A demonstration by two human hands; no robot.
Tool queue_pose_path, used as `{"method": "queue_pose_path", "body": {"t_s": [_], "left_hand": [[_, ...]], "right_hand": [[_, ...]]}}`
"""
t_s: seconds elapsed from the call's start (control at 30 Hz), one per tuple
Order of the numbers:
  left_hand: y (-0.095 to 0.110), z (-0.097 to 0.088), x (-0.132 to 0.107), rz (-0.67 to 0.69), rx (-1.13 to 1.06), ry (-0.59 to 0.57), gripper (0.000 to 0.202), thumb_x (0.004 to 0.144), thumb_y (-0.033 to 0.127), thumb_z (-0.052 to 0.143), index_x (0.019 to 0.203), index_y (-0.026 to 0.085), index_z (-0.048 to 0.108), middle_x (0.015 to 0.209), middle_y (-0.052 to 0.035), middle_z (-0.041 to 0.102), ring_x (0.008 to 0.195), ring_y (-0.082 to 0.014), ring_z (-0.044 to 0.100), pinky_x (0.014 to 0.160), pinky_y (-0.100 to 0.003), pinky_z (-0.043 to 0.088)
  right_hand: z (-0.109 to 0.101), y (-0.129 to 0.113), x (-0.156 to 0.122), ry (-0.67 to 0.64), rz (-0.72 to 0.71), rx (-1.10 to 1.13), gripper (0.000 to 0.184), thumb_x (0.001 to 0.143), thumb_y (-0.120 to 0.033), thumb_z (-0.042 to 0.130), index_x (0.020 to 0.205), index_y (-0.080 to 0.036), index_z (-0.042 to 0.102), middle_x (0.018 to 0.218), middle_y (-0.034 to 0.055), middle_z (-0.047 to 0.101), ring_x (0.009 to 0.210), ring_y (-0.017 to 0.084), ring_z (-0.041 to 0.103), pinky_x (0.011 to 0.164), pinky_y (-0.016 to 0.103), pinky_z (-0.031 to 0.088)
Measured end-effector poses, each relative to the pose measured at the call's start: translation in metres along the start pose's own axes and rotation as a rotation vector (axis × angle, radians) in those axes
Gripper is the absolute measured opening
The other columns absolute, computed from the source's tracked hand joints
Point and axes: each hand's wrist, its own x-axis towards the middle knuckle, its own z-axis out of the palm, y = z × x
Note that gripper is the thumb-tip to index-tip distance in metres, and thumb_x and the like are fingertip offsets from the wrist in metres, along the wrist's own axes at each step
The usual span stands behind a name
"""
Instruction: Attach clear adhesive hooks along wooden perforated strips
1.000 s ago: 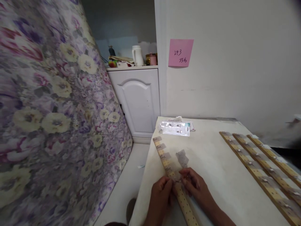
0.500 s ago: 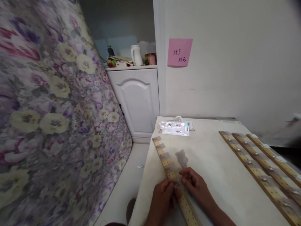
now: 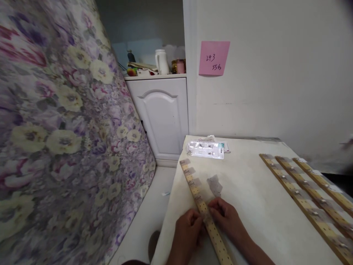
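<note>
Here's the yellow perforated strip (image 3: 202, 207), lower ctr of frame, lying on a slant on the white table (image 3: 249, 180), far end nr the table's L edge, near end cut off at the bottom of frame. Clear tabs (image 3: 195, 182) sit along its upper stretch, sticking out to the R; bare holes show along the lower stretch.

And the hands, one either side! L hand (image 3: 188, 228), lower ctr, fingers curled in narrow, tips at the strip's L edge. R hand (image 3: 227, 217), just R of it, thumb & index close tog., tips at the strip's R edge. Smth small & clear btwn the fingertips, too blurred to name; can't tell if either hand has a firm grip on it.

Just above the R hand, a few loose clear pieces (image 3: 214, 185) lie flat on the table, apart from the strip. Further up, at the table's back edge, a clear blister pack (image 3: 206, 149) w/ small metal bits inside. Over to lower R, three more strips (image 3: 302, 203) side by side, w/ clear tabs & shiny metal bits.

Beyond: pink note (image 3: 214, 57) on the wall, upper ctr, reading "243" plus more handwriting. White cabinet door (image 3: 161, 117) L of that, w/ a white jug (image 3: 161, 62) on the shelf above. Floral curtain (image 3: 68, 129) fills the whole L side.
</note>
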Motion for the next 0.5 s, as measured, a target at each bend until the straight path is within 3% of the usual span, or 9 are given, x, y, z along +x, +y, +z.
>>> {"method": "queue_pose_path", "body": {"t_s": [0.2, 0.5], "left_hand": [[0.0068, 0.0008, -0.0004, 0.016, 0.139, 0.003, 0.016, 0.081, 0.03, 0.044, 0.067, 0.021, 0.046, 0.048, 0.0053, 0.055, 0.035, -0.0085, 0.043, 0.038, -0.019, 0.029], [0.0084, -0.003, 0.0039, 0.063, 0.266, 0.001, 0.018, 0.081, 0.03, 0.047, 0.065, 0.021, 0.048, 0.049, 0.0044, 0.052, 0.055, -0.0146, 0.052, 0.053, -0.023, 0.036]], "right_hand": [[0.0022, 0.008, 0.0028, 0.047, 0.009, -0.065, 0.013, 0.08, -0.031, 0.054, 0.084, -0.019, 0.057, 0.066, -0.0017, 0.059, 0.061, 0.015, 0.054, 0.057, 0.024, 0.042], [-0.0002, 0.0077, 0.0021, 0.073, -0.015, -0.14, 0.013, 0.081, -0.031, 0.052, 0.081, -0.019, 0.057, 0.068, -0.0006, 0.06, 0.063, 0.016, 0.056, 0.059, 0.025, 0.043]]}}
